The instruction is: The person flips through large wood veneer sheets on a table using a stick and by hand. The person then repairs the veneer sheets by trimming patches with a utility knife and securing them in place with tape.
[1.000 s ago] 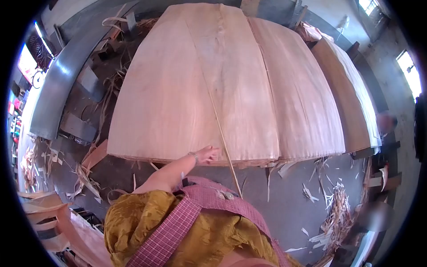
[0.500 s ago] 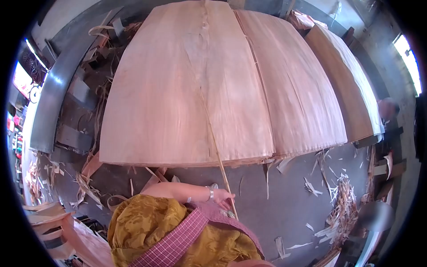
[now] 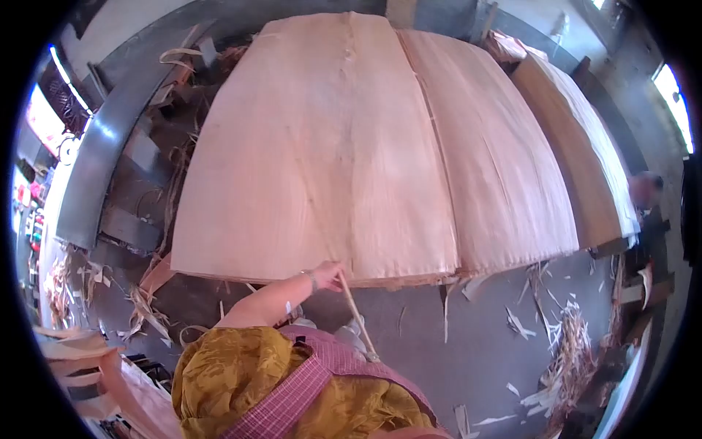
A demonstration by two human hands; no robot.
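Observation:
My left hand [image 3: 329,276], with a bracelet at the wrist, is closed around a thin wooden stick [image 3: 357,314]. It is just at the near edge of a large stack of pale wood veneer sheets [image 3: 263,161]. From my hand the stick slants down toward the front of my checked apron [image 3: 292,399]. Whether any of it extends past my fingers over the veneer, I cannot tell. A sliver of bare skin, perhaps my right arm, shows at the bottom edge; my right hand is out of view.
Another veneer stack [image 3: 497,146] adjoins on the right, with a darker brown stack [image 3: 567,146] beyond. Veneer scraps [image 3: 570,351] lie heaped on the grey floor [image 3: 424,329]. Along the left runs a long dark metal surface [image 3: 99,161]. A blurred person [image 3: 647,190] is at far right.
My left hand has moved forward and left, from near my body to the veneer's edge. The stick, earlier lying long across the top sheet, now shows mainly between my hand and body.

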